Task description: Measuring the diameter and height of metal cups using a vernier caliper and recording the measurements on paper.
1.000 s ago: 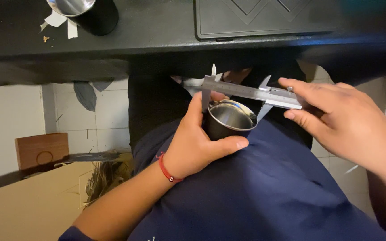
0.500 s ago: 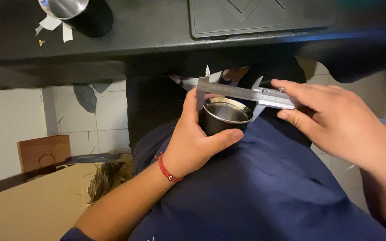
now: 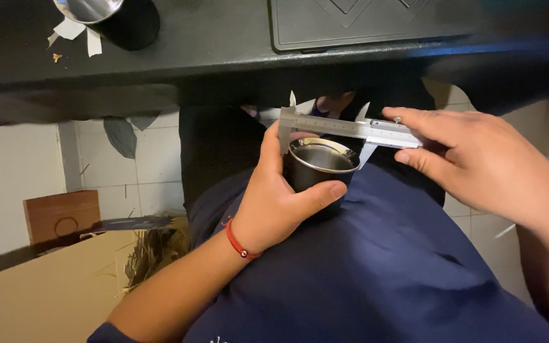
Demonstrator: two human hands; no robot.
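My left hand (image 3: 277,203) grips a small steel cup (image 3: 321,166) against my lap, thumb across its front, a red cord around the wrist. My right hand (image 3: 478,162) holds a metal vernier caliper (image 3: 344,127) by its slider end, thumb and forefinger pinching the beam. The caliper lies level across the cup's open rim, its two lower jaws hanging down on either side of the rim. Dark blue cloth (image 3: 376,273) covers my lap beneath both hands.
A black tabletop edge (image 3: 223,70) runs across the top, carrying a second steel cup (image 3: 106,16), paper scraps (image 3: 71,32) and a dark flat case (image 3: 370,22). A wooden box (image 3: 61,216) and cardboard (image 3: 39,292) sit lower left on the tiled floor.
The cup and caliper have shifted slightly up and left together with both hands. Grip on each stays the same.
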